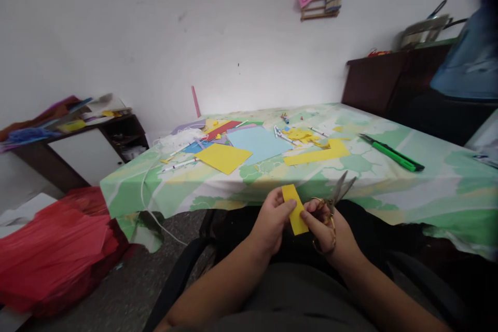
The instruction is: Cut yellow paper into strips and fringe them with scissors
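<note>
A small yellow strip of paper (294, 210) is held over my lap, just off the table's front edge. My left hand (272, 215) pinches its left side between thumb and fingers. My right hand (327, 225) has its thumb and fingertips at the strip's right edge. Hooked on that same hand are gold-handled scissors (339, 189), their blades parted and pointing up and away from me. Ahead on the table lie a yellow L-shaped paper piece (319, 154) and a yellow sheet (223, 157).
A light blue sheet (257, 142), yellow scraps (299, 136) and several markers lie on the patterned tablecloth (373, 181). A green utility knife (392, 154) rests at the right. Red plastic bags (62, 244) are on the floor at left, near a low cabinet (85, 153).
</note>
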